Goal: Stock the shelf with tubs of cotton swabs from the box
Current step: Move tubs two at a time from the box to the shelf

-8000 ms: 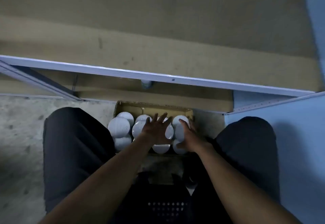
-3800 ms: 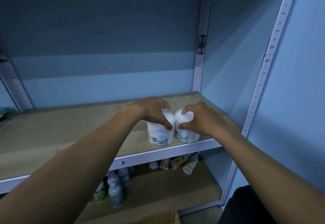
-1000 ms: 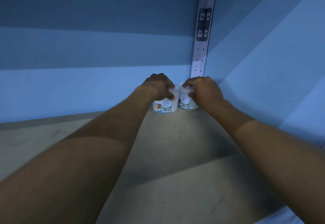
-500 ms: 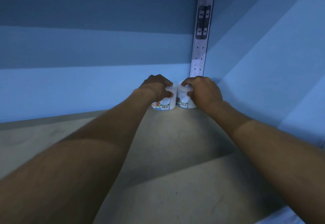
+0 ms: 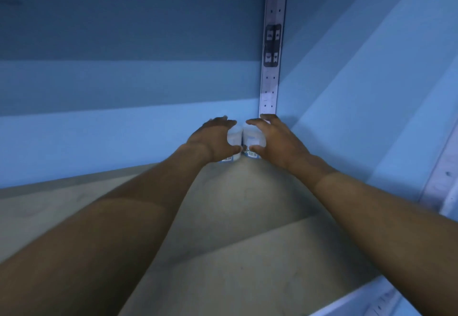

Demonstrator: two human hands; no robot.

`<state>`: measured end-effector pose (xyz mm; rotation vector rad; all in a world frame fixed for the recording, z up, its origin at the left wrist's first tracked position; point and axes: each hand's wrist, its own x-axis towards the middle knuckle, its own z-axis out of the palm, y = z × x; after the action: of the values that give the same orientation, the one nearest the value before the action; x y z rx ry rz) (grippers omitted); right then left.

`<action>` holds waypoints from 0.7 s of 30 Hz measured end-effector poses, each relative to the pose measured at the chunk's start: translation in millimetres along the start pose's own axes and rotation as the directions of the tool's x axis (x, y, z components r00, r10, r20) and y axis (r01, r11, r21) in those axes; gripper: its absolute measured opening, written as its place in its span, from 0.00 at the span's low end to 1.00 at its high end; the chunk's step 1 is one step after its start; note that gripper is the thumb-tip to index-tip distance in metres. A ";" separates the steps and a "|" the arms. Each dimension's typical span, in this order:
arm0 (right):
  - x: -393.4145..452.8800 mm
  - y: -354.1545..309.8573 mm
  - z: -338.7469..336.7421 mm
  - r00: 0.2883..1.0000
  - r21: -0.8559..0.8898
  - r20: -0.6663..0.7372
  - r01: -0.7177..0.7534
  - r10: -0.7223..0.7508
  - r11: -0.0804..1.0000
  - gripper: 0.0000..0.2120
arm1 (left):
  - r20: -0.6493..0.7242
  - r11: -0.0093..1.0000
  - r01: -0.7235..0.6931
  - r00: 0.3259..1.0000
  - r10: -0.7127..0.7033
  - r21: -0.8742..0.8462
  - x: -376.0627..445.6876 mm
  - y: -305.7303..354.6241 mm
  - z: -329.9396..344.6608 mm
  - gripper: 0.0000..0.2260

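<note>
Two white tubs of cotton swabs stand side by side on the wooden shelf board (image 5: 238, 216), in its back right corner against the blue wall. My left hand (image 5: 213, 139) holds the left tub (image 5: 235, 135) from above, fingers spread over the lid and thumb on its front. In the same way, my right hand (image 5: 275, 142) holds the right tub (image 5: 250, 138). Barcode labels show at the tubs' lower edges. The hands hide most of each tub. The box is out of view.
A perforated metal upright (image 5: 271, 68) rises in the corner right behind the tubs. Blue walls close the shelf at the back and right. The shelf's pale front rail (image 5: 352, 298) shows at the lower right.
Both hands pushed the two tubs slightly deeper into the back corner. The fingers now look more spread and less curled than half a second ago.
</note>
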<state>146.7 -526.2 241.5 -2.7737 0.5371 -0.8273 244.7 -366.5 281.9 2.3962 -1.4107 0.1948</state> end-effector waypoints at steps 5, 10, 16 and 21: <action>-20.0 0.4 4.9 0.995 0.017 0.098 0.004 -0.006 1.000 0.27 | 0.021 1.000 0.021 1.000 -0.021 0.006 -19.1 -7.8 6.7 0.25; -62.1 -38.0 -38.7 0.990 0.039 0.140 0.018 -0.023 0.999 0.28 | 0.039 1.000 -0.015 0.999 0.015 0.015 -84.1 -1.8 -28.2 0.27; -124.3 -78.5 -70.7 0.987 0.099 0.101 0.118 -0.128 0.988 0.26 | 0.049 0.999 -0.018 0.999 0.016 0.045 -164.7 3.4 -56.6 0.30; -172.5 -111.4 -86.3 0.973 0.139 0.065 0.209 -0.220 0.968 0.26 | 0.000 0.996 -0.071 0.997 0.071 0.046 -229.6 9.8 -71.3 0.29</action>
<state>-4.0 -363.2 260.3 -2.7608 0.1628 -0.7598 126.9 -156.7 283.4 2.3835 -1.5074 0.2494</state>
